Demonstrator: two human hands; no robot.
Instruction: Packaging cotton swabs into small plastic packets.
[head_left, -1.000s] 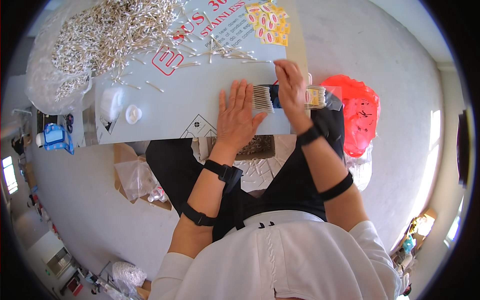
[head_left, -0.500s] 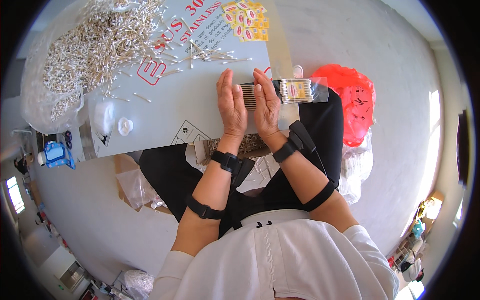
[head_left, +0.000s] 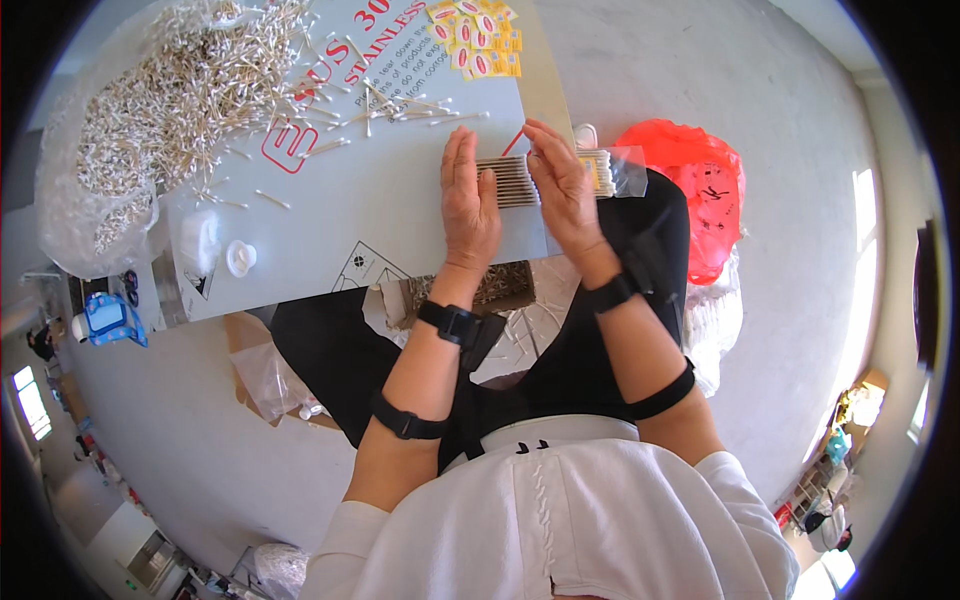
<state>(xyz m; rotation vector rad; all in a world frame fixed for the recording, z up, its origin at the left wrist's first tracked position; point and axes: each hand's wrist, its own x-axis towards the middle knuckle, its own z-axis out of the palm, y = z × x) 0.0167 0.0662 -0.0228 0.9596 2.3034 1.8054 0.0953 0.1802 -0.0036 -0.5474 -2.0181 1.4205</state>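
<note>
A flat row of cotton swabs (head_left: 512, 182) lies side by side between my hands on the table, their brownish sticks running left to right. My left hand (head_left: 470, 205) stands on edge at the left ends, fingers stretched out and thumb upright. Along the right ends, my right hand (head_left: 566, 190) is straight-fingered and tilted, its palm turned toward the row. The swab tips are hidden by both hands. Just past my right hand is a clear plastic bag (head_left: 630, 172) with swabs and a yellow label in it, partly covered by the hand.
Loose cotton swabs heap up in a large clear bag (head_left: 170, 120) at the far left; several lie scattered nearby. Yellow-and-white labels (head_left: 475, 38) are spread at the back. A white round lid (head_left: 240, 258) rests near the front edge. A red plastic bag (head_left: 690, 200) hangs right of my knee.
My right hand has shifted right, away from the left one, and now covers part of the bagged swabs. More of the swab row shows between my hands.
</note>
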